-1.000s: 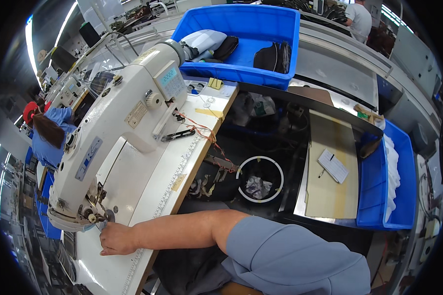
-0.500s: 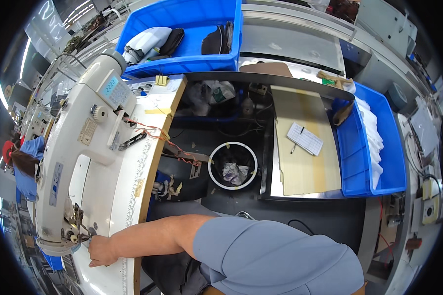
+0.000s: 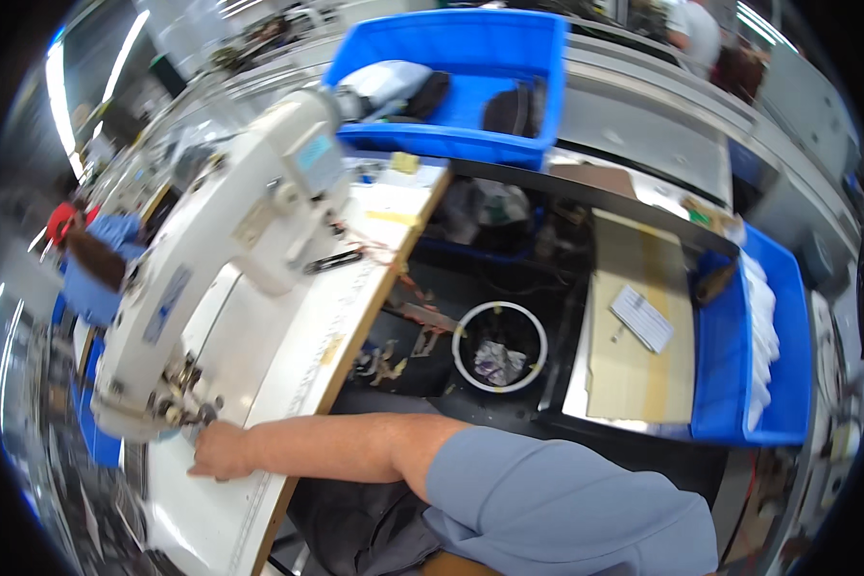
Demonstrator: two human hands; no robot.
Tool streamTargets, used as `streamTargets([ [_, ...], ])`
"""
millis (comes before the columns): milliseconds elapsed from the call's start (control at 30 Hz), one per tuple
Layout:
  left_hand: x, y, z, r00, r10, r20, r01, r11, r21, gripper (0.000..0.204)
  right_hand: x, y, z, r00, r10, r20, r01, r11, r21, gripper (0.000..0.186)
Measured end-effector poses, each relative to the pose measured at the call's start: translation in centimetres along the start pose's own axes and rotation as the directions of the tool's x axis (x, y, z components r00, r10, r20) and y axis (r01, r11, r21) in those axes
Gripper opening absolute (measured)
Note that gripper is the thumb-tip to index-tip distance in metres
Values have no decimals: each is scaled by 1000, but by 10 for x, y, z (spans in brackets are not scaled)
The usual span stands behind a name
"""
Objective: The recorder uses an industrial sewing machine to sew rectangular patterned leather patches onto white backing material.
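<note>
My right arm reaches across to the left. My right hand (image 3: 223,452) is beside the needle end of a white sewing machine (image 3: 187,288), low over the white table (image 3: 206,509). Its fingers look curled together, with one tip pointing down at the table top. Whatever they hold, if anything, is hidden by the hand and blur. Close to the fingers are the machine's metal presser and thread parts (image 3: 187,398). My left hand is out of view. Dark grey cloth (image 3: 365,528) lies below my right forearm.
Behind the machine stands a blue bin (image 3: 451,144) with dark and white pieces. A round bin (image 3: 459,370) with crumpled waste sits below the table edge. Rightward are cardboard sheets (image 3: 643,384), a paper pad (image 3: 641,319) and a blue bin (image 3: 725,384) of white cloth.
My view has swung, so the whole scene sits further right, with the left-hand side higher. My right hand stays beside the needle end, in much the same pose.
</note>
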State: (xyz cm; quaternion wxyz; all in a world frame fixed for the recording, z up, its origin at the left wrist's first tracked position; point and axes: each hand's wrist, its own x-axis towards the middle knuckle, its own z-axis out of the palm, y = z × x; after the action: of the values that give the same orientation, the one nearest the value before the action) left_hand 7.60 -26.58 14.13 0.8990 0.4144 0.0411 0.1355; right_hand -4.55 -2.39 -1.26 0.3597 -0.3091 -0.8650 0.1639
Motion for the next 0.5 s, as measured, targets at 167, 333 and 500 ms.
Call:
streamTargets([
  [167, -57, 13, -6, 934, 223, -278, -219, 975, 48, 36, -3, 9, 6, 974, -211, -77, 212, 977, 15, 21],
  [333, -116, 3, 13, 772, 386, -505, -393, 914, 97, 33, -12, 3, -21, 999, -36, 17, 35, 995, 91, 50],
  [500, -126, 11, 1, 917, 202, -343, -242, 967, -77, 31, -11, -5, -8, 997, -37, -66, 44, 992, 118, 53],
])
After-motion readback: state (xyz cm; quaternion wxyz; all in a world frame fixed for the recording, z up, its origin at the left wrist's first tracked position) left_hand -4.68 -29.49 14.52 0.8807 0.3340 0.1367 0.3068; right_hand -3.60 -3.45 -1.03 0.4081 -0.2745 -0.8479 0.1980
